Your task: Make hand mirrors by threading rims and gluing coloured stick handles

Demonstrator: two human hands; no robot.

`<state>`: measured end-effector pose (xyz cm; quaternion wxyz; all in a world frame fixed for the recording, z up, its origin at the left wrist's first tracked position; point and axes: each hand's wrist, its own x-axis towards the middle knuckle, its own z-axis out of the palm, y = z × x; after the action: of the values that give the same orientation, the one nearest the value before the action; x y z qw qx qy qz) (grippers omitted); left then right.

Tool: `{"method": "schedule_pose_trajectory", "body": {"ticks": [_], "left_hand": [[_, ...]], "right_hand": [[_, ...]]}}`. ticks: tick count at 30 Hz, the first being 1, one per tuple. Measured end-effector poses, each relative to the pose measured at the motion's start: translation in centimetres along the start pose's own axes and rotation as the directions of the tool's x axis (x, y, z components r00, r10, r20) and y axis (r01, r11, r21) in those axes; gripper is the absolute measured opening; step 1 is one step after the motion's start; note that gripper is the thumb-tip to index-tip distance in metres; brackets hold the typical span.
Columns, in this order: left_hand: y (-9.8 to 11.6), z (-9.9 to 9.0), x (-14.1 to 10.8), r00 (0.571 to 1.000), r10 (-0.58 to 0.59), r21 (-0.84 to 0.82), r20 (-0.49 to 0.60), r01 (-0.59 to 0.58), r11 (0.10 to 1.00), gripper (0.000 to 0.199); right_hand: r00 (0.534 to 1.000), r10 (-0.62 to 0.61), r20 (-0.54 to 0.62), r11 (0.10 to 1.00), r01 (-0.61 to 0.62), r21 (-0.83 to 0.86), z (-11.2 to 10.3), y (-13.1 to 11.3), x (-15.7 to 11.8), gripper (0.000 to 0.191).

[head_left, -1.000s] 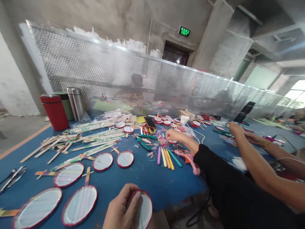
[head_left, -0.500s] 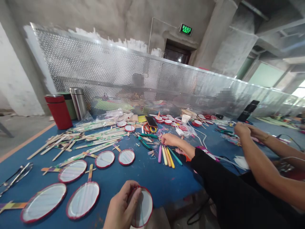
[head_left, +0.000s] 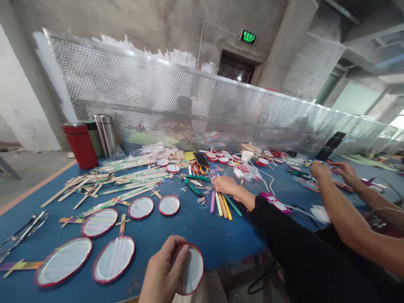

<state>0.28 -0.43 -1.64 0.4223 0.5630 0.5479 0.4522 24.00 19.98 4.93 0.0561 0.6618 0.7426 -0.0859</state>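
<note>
The left hand has its grip pressed together, fingers pinching the rim of a red-rimmed round frame held upright above the near edge of the blue counter; more red-rimmed frames with craft-stick handles lie just left of it; farther off, a co-worker's black-sleeved arm reaches over coloured sticks; another person's bare hands work at the far right
</note>
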Motion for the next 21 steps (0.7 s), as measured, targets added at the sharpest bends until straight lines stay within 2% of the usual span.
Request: {"method": "schedule_pose_trajectory", "body": {"ticks": [3,7,10,14,18,21], "left_hand": [[0.1,-0.2,0.1,1.000,0.007,0.012,0.007,-0.007,1.000,0.033],[0.1,-0.4,0.2,0.997,-0.001,0.040,0.071,-0.002,0.999,0.031],[0.3,-0.4,0.2,1.000,0.013,0.031,0.026,-0.014,0.999,0.031],[0.8,-0.6,0.2,0.999,0.037,0.017,0.032,-0.038,0.999,0.028],[1.2,-1.2,0.0,0.998,0.037,-0.069,0.058,-0.033,0.997,0.028],[1.2,-1.6,-0.1,0.993,-0.008,-0.212,0.117,0.032,0.977,0.036]], "right_hand": [[1.000,-0.022,0.011,0.994,0.021,0.111,-0.9,0.8,-0.4,0.028],[0.998,-0.069,0.013,0.957,0.062,0.283,-2.8,2.3,-1.9,0.023],[0.992,-0.129,-0.010,0.895,0.121,0.430,-3.6,2.2,-3.8,0.018],[0.963,-0.269,-0.024,0.728,0.219,0.650,-2.7,-0.9,-7.5,0.014],[0.906,-0.424,-0.007,0.533,0.255,0.807,0.2,-5.4,-11.4,0.021],[0.845,-0.535,0.002,0.341,0.214,0.915,2.5,-7.7,-13.3,0.025]]}}
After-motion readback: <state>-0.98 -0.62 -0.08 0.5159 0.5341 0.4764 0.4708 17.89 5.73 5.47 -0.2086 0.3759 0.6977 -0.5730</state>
